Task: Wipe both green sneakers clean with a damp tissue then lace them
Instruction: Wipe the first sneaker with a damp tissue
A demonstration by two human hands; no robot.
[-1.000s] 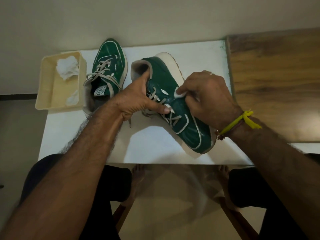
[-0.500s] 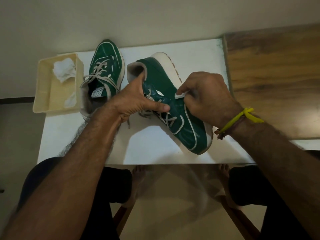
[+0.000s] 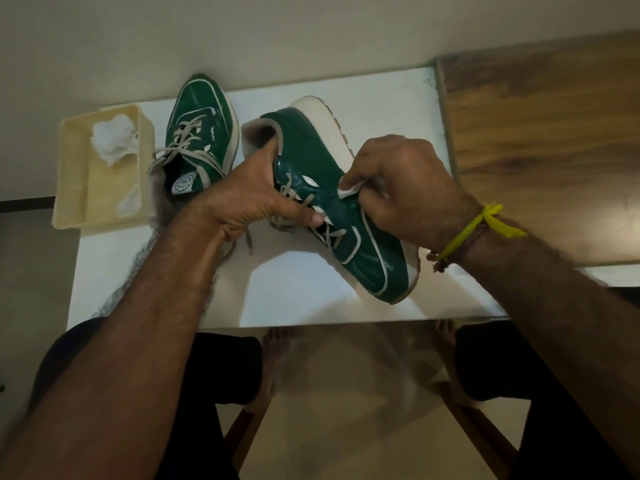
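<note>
**Inspector:** Presently, two green sneakers sit on the white table point(image 3: 304, 299). Start with the one being handled.

**Assistant:** The near sneaker point(image 3: 332, 174) is tipped onto its side, white sole turned away from the person, toe pointing toward the near right corner of the table. The left hand point(image 3: 249, 199) grips it at the collar — thumb lying across the laces, the other fingers out of sight behind or inside the opening.

**Inspector:** And the right hand?

**Assistant:** The right hand point(image 3: 405, 188) is curled over the upper, pinching a small wad of white tissue point(image 3: 349, 191) against the green surface just beside the lace row. A yellow band point(image 3: 474, 230) circles that wrist.

**Inspector:** Condition of the laces?

**Assistant:** Beige laces are threaded through the eyelets, with a loose end point(image 3: 247, 242) hanging down to the table below the left hand. Whether they are tied, I cannot tell.

**Inspector:** The second sneaker?

**Assistant:** The far sneaker point(image 3: 204, 133) stands upright on its sole, toe toward the wall, just left of the held one. It is laced, with the ends trailing loose toward the tray.

**Inspector:** Anything else on the table?

**Assistant:** A cream plastic tray point(image 3: 69, 188) at the left edge, beside the far sneaker — it holds a crumpled tissue point(image 3: 112, 140) at the far end and a smaller scrap point(image 3: 130, 202) nearer.
</note>
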